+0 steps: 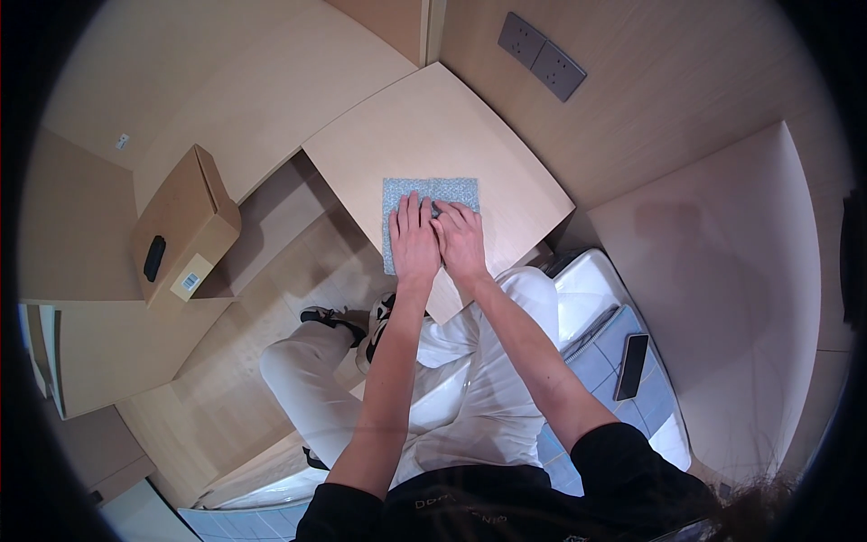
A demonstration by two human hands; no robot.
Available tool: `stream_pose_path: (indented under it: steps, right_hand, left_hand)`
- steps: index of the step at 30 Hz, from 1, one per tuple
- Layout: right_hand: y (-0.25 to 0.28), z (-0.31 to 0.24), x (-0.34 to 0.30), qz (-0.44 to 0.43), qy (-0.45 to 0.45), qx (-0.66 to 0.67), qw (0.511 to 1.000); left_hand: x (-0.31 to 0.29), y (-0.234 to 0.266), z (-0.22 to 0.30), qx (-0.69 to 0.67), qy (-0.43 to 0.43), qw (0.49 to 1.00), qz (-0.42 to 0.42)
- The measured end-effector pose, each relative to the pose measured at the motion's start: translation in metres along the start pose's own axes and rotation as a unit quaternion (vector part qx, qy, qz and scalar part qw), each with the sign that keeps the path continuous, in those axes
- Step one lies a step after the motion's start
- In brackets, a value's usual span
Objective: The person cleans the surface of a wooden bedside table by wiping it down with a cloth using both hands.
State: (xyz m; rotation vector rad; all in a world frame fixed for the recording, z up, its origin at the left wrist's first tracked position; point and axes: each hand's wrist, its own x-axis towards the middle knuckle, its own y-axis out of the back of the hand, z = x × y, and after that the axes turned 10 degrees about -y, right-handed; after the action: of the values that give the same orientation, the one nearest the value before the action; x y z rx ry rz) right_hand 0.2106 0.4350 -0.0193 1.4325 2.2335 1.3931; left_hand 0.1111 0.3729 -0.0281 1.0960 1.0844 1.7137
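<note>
A blue-grey patterned cloth (388, 253) lies spread flat on a pale wooden cabinet top (433, 117). My left hand (415, 244) rests on the cloth, palm down, its fingers stretched toward the cloth's far edge. Right beside it, touching, my right hand (459, 239) is on the cloth with its fingers bent inward. A small dark spot shows by its fingertips, between the two hands; whether that is an object or a shadow I cannot make out. The undersides of both hands are hidden.
A brown cardboard box (176, 221) with a black handle stands on the wooden desk (262, 81) at left. Wall sockets (542, 56) are at upper right. A black phone (631, 367) lies on the blue bedding (646, 415) at my right. Shoes (334, 323) are on the floor.
</note>
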Motion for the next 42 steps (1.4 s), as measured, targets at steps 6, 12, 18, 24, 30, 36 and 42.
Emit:
stream_pose_path:
  steps: [6,12,18,24,30,36,42]
  right_hand:
    - [-0.002,-0.008,0.004,0.023,-0.053,-0.055,0.997]
    - [-0.002,-0.01,0.004,0.023,-0.101,-0.094,0.99]
    - [-0.003,-0.01,0.01,-0.021,-0.146,-0.094,0.985]
    - [-0.006,-0.006,0.01,-0.038,-0.161,-0.106,0.981]
    - [-0.009,-0.006,0.01,-0.02,-0.149,-0.11,0.983]
    - [-0.011,-0.002,0.01,-0.035,-0.157,-0.019,0.987]
    - [-0.011,0.001,0.009,-0.04,-0.111,-0.148,0.982]
  left_hand:
    - [0.0,0.002,-0.001,0.007,-0.005,1.0,-0.01]
    - [-0.001,0.003,0.006,0.023,0.023,0.999,-0.007]
    - [-0.002,-0.004,0.006,0.068,0.057,0.995,0.051]
    - [0.002,-0.004,0.001,0.001,0.081,0.997,0.008]
    - [0.002,-0.005,0.0,-0.058,0.081,0.995,0.03]
    - [0.002,-0.001,0.001,0.004,0.065,0.997,-0.029]
    - [0.002,-0.008,-0.002,0.043,0.061,0.997,-0.03]
